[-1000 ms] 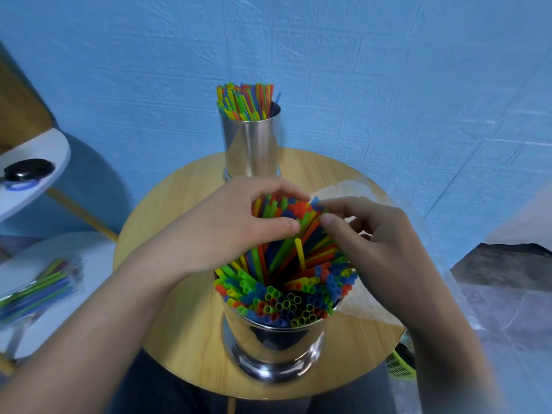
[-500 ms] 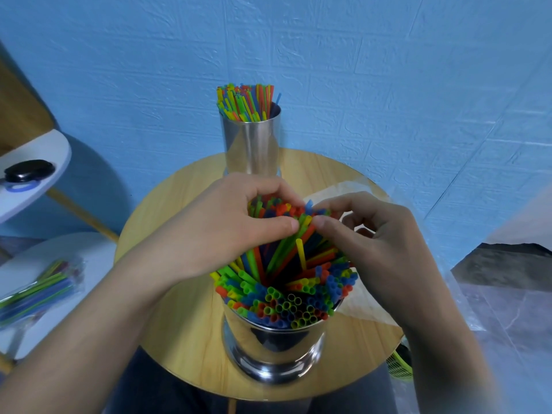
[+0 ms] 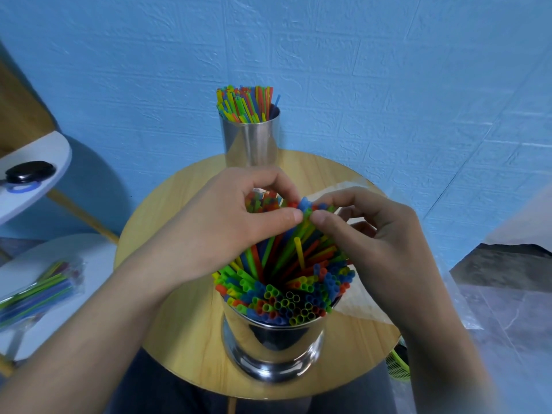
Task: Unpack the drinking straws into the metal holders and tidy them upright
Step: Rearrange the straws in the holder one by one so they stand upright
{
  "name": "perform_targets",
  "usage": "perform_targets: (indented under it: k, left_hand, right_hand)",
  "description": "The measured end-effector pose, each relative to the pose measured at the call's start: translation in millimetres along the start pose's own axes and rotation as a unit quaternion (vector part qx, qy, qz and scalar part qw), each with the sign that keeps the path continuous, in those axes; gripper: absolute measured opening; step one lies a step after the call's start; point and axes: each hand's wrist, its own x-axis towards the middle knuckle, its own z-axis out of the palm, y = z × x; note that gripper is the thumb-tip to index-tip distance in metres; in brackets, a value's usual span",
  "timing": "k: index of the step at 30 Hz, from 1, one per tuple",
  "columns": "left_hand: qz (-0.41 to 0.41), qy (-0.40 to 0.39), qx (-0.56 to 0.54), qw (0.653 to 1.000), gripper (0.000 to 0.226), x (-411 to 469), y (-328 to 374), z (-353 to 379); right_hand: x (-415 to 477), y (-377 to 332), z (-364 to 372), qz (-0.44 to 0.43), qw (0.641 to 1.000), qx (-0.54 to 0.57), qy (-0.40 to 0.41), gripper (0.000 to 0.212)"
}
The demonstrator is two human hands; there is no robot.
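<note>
Head view: left hand (image 3: pixel 215 231) is curling fingers and thumb round the leaning tops of the straws (image 3: pixel 286 294) in the near holder (image 3: pixel 274 345), while right hand (image 3: pixel 373 243) is pinching a few tips beside it, the two thumbs almost touching. Straws are sitting in the near holder at the front of the round surface (image 3: pixel 179 339), nearest ones upright with open ends showing, the rest slanting up into the hands. Far holder (image 3: pixel 252 138) is standing at the back edge carrying an upright far bundle (image 3: pixel 245 104); a straw bag (image 3: pixel 38 291) is lying on the white table (image 3: pixel 89 255) at left.
</note>
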Motion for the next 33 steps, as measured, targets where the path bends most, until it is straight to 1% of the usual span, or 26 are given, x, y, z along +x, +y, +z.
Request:
perform_targets:
  k: [4,7,11,14,18,24,27,31,33]
  left_hand:
    - [0.026,0.01,0.03,0.999,0.01,-0.1,-1.5,0.6]
    - [0.055,0.036,0.04,0.997,0.008,0.6,-1.8,0.2]
    - [0.09,0.068,0.047,0.993,0.002,0.2,0.2,1.8]
    - [0.085,0.079,0.055,0.992,0.004,-0.6,-1.1,5.1]
    - [0.089,0.08,0.057,0.991,0.007,-0.5,-2.2,8.4]
    - [0.109,0.067,0.072,0.989,0.005,2.5,-3.7,7.8]
    - [0.119,0.06,0.081,0.988,0.005,3.4,-4.4,7.6]
    - [0.126,0.043,0.102,0.986,0.019,4.4,-3.3,8.3]
    - [0.133,0.045,0.097,0.985,0.01,5.7,-1.8,7.0]
  right_hand:
    - [-1.3,-4.2,0.4,-0.006,1.0,0.01,0.003,0.005]
    - [-3.1,-8.4,-0.9,-0.017,1.0,0.023,0.013,0.013]
    - [-3.7,-9.2,0.1,-0.034,0.999,0.032,0.028,0.012]
    - [-3.6,-9.3,1.4,-0.052,0.997,0.027,0.04,0.013]
    - [-2.7,-9.2,2.5,-0.071,0.997,0.016,0.037,0.011]
    - [-2.9,-7.1,2.4,-0.079,0.996,-0.004,0.028,0.008]
    - [-2.6,-6.6,4.1,-0.081,0.996,0.009,0.025,0.011]
    - [-2.6,-8.2,5.4,-0.092,0.995,0.029,0.033,0.012]
    - [-2.7,-9.4,5.5,-0.097,0.994,0.033,0.041,0.01]
